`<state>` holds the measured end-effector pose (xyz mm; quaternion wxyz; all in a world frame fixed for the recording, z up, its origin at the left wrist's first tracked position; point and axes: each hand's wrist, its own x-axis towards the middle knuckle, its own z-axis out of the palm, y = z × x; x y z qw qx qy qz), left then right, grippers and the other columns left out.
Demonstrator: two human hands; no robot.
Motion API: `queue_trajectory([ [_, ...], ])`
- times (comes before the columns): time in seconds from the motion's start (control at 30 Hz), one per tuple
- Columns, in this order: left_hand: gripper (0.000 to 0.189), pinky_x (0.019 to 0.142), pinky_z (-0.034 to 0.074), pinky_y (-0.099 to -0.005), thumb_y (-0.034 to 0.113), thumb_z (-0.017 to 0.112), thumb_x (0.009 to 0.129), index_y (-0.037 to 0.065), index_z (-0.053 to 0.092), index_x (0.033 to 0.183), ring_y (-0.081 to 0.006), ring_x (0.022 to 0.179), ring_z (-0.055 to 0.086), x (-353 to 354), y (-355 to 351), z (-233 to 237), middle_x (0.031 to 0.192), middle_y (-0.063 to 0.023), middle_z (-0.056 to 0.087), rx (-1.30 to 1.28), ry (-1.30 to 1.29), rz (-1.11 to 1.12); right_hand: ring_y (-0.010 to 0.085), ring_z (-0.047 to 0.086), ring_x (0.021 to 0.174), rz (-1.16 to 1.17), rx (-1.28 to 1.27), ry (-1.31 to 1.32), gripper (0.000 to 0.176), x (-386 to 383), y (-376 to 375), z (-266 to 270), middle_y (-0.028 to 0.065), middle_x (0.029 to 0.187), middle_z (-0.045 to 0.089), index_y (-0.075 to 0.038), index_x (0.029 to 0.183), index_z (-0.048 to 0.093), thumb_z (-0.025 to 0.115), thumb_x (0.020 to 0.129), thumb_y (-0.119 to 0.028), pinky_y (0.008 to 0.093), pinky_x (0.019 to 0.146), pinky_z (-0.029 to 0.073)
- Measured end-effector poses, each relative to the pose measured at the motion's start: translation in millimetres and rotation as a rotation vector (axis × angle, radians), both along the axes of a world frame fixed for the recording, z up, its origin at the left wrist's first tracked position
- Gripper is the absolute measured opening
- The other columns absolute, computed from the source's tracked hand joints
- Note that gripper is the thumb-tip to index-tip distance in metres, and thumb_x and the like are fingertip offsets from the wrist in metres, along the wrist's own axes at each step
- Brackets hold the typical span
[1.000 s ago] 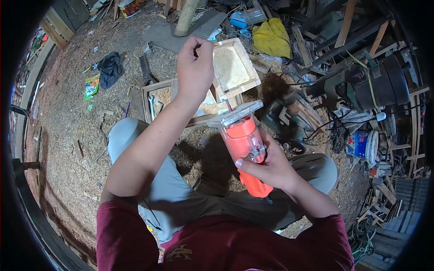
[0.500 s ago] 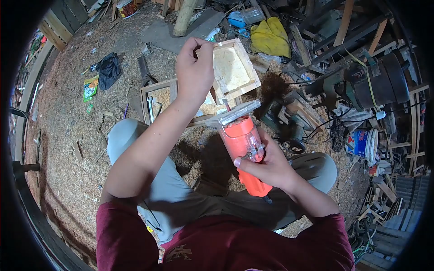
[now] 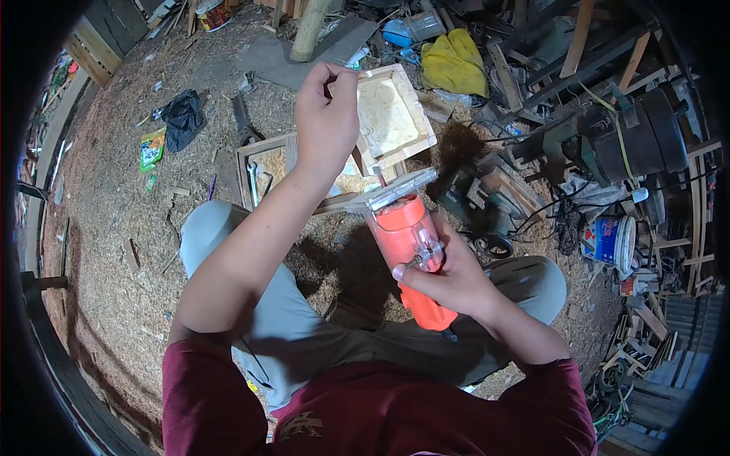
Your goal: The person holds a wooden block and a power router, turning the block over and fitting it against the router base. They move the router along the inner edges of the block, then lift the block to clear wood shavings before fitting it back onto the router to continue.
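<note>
My left hand [image 3: 327,114] is closed on the left edge of a small, shallow wooden box [image 3: 390,114], holding it tilted with its hollow side towards me. In my right hand [image 3: 455,277] is an orange trim router [image 3: 413,243] with a clear base, my fingers wrapped round its body and the thumb across the front. The router's bit points up and lies right at the box's lower edge. Behind the hands, a larger wooden tray [image 3: 291,140] rests on the ground with a wrench [image 3: 253,182] and wood shavings in it.
Shavings cover the ground. A black plastic bag [image 3: 182,120] and a green packet [image 3: 152,149] lie to the left. Further right are a green and black machine [image 3: 642,140], cables and a paint bucket [image 3: 610,245]. A yellow cloth [image 3: 456,64] lies at the back.
The wooden box and the router have shifted very slightly to the left together. Both hands keep the same hold.
</note>
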<state>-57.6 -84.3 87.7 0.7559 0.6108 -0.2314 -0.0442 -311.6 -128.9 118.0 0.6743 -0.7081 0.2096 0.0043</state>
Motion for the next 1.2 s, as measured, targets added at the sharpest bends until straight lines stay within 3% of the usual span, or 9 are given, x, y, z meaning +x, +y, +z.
queue_trajectory([
  [1.2,0.020,0.067,0.044,-0.0278,0.018,0.063,0.100,-0.001,0.067,0.098,-0.0086,0.074,0.054,3.3,0.0,-2.9,0.086,-0.0053,0.067,0.037,0.015,0.017,0.0094,0.060,0.099,-0.026,0.027,-0.021,0.055,-3.2,1.2,-0.7,0.0038,0.110,0.063,-0.002,0.129,0.051,0.084,0.088,-0.017,0.0316,0.091,0.052],
])
